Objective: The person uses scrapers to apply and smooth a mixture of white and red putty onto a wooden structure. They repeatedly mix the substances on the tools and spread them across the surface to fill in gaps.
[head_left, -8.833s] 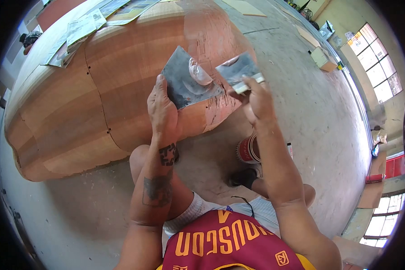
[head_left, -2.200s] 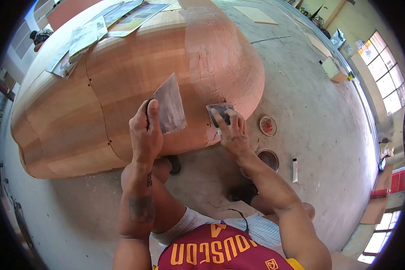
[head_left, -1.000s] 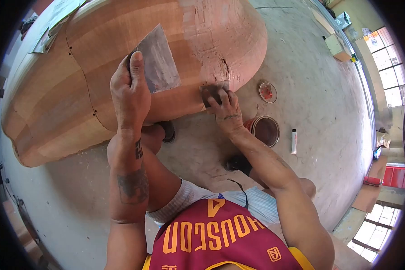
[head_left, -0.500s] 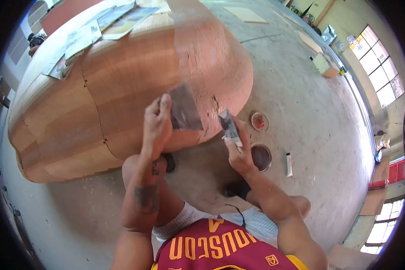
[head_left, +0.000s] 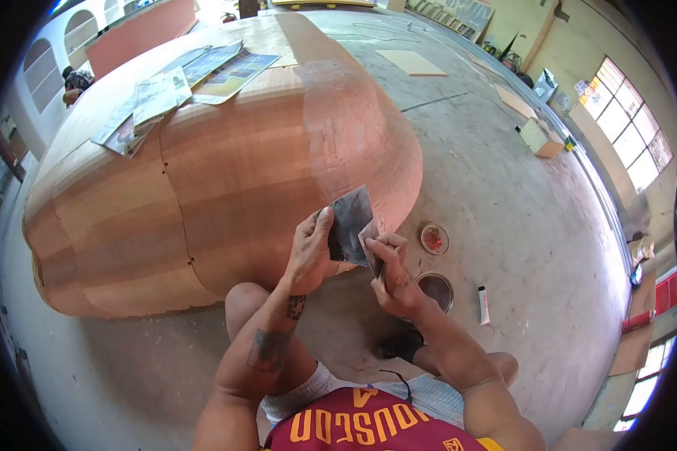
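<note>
My left hand [head_left: 311, 246] grips a square, dark grey flat plate [head_left: 349, 229] by its left edge, thumb on top. In my right hand [head_left: 396, 272] is a small flat putty spreader [head_left: 369, 244] with a pinkish smear on its face. The spreader meets the right edge of the plate; my fingers hide much of it. Just beyond both hands stands a large curved plywood form [head_left: 241, 173], its right end coated with pinkish filler [head_left: 353, 135].
On the floor to the right are a round tin with red contents [head_left: 434, 239], a larger round tin [head_left: 438, 289] and a white tube [head_left: 484, 304]. Newspapers [head_left: 162, 94] lie on the form. A person [head_left: 77, 81] is at far left.
My hands have come together, the left moving right and down, so the spreader now touches the plate. The spreader has turned in my right hand. The whole view has shifted slightly.
</note>
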`<state>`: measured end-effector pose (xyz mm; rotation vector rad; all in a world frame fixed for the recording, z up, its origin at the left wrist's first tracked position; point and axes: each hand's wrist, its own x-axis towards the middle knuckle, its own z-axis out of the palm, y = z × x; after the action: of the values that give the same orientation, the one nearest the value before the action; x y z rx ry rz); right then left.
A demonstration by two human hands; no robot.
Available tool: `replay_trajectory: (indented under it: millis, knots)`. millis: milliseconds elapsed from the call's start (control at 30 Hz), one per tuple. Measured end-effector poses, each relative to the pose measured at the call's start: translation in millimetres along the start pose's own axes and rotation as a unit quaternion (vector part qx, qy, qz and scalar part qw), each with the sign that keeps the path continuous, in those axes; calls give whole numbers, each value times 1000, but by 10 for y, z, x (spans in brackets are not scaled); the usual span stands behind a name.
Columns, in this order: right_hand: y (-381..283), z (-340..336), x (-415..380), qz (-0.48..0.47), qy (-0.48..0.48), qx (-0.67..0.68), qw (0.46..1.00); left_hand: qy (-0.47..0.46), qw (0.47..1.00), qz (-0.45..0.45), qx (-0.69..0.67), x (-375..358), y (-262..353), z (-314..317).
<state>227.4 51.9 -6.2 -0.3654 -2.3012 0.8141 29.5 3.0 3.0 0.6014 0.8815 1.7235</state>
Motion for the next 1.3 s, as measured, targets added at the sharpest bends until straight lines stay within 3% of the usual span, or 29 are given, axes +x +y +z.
replay_trajectory:
  millis: [100,200,300,333,367,400,500,700,800,900,967,1033,1067,1167,1300]
  knots:
    - [99,124,-84,31,60,22,997,31,999,-1,29,-47,-22,-30]
    - [305,121,-228,147,-88,-76,982,45,992,-33,-118,-141,151,68]
    - [360,255,-488,186,17,100,977,70,983,156,71,-24,103,-130]
    - [284,273,-495,254,82,271,925,88,955,217,183,-42,142,-181]
    - [171,296,-513,311,144,431,835,93,931,245,253,-64,134,-176]
    - [62,301,-498,354,201,574,710,95,901,273,322,-97,174,-116]
    - [-131,283,-462,347,207,665,628,61,842,330,422,-166,180,56]
    - [-198,157,-159,358,191,707,580,-77,766,341,539,-244,199,132]
    - [-195,29,61,376,186,702,575,-89,757,265,591,-293,342,58]
    - [-55,-40,408,281,167,642,693,-15,776,176,606,-336,360,-159]
    - [15,-64,799,180,147,396,888,71,798,155,578,-331,410,-278]
    - [402,42,1072,112,100,90,985,165,820,169,522,-309,537,-324]
    - [604,115,1191,69,73,-70,992,191,824,202,493,-268,550,-386]
    - [943,322,1486,50,48,-261,963,216,825,222,473,-202,643,-514]
    - [1286,500,1774,9,91,-360,928,225,830,225,459,-140,744,-511]
